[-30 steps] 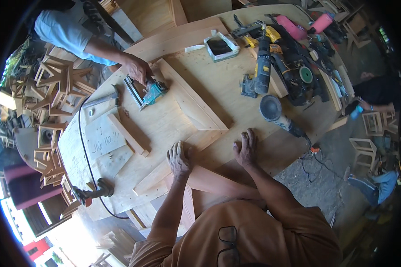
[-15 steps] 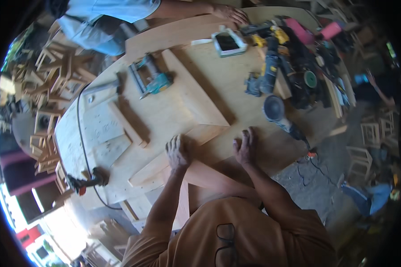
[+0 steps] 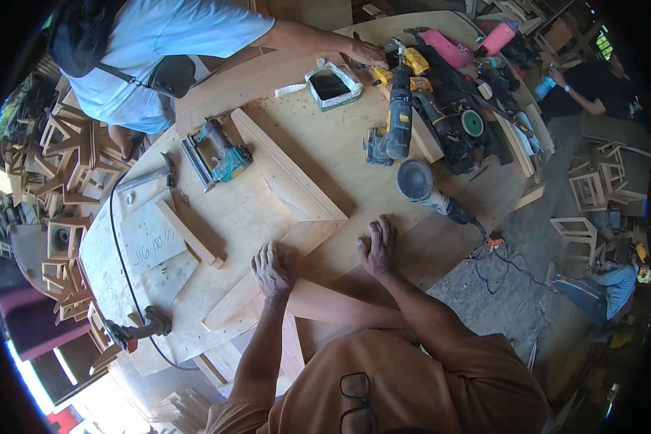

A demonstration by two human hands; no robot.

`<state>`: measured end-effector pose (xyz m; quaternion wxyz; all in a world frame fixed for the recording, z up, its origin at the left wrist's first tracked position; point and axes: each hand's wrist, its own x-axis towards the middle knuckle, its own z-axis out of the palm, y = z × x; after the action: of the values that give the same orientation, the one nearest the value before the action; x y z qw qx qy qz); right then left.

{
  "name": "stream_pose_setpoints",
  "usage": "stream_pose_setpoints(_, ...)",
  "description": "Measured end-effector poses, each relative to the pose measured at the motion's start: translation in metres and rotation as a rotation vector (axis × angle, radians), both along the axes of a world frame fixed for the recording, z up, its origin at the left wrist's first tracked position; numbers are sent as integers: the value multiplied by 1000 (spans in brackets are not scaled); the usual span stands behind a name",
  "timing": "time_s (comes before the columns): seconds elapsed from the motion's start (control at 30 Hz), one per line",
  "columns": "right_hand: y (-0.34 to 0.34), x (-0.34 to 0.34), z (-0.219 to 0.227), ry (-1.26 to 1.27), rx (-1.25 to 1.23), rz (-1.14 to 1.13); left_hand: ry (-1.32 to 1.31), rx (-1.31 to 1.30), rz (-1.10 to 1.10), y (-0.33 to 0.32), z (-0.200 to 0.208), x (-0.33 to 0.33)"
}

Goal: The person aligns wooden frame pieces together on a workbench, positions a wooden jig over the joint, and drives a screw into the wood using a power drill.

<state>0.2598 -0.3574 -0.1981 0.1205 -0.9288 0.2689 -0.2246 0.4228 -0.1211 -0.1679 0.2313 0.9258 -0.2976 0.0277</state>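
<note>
Both of the person's hands lie flat on a triangular plywood panel [image 3: 318,249] at the near edge of the round tabletop [image 3: 354,181]; the left hand [image 3: 271,269] rests palm down with its fingers [image 3: 266,253] loosely spread over the panel's left part, and the right hand [image 3: 378,246] presses palm down near the panel's right corner, fingers likewise fanned and gripping nothing. A long wooden batten [image 3: 286,168] runs diagonally away from the panel's far corner, touching it, and a shorter wooden strip [image 3: 189,233] lies apart to the left beside a pale sheet with handwriting [image 3: 146,246].

As a judgement, the work looks to be at a positioning stage; the panel seems laid against the batten and held down by hand, yet no fastening tool is in either hand (the teal nail gun [image 3: 217,155] sits well apart on the far left of the tabletop, untouched); so the fixing, if any, appears not yet done.

Further off, a yellow and black cordless tool [image 3: 398,116] stands near a round sander [image 3: 416,181] whose body trails toward the right edge; a small white tray [image 3: 333,84] lies beyond them. A co-worker in a light blue shirt [image 3: 159,50] leans over the far side, their hand [image 3: 365,54] reaching among the tools; stacks of small wooden frames [image 3: 65,159] crowd the floor to the left.
</note>
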Motion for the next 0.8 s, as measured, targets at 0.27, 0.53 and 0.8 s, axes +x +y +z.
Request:
stream_pose_setpoints(0.27,-5,-1,2,42,9,14,-3,-1,15,-3,-5,1)
stream_pose_setpoints(0.53,0,0,5,18,3,37,-25,-15,31,-1,-1,0)
stream_pose_setpoints(0.8,2,-5,-6,-42,-14,60,-42,-85,28,2,-10,3)
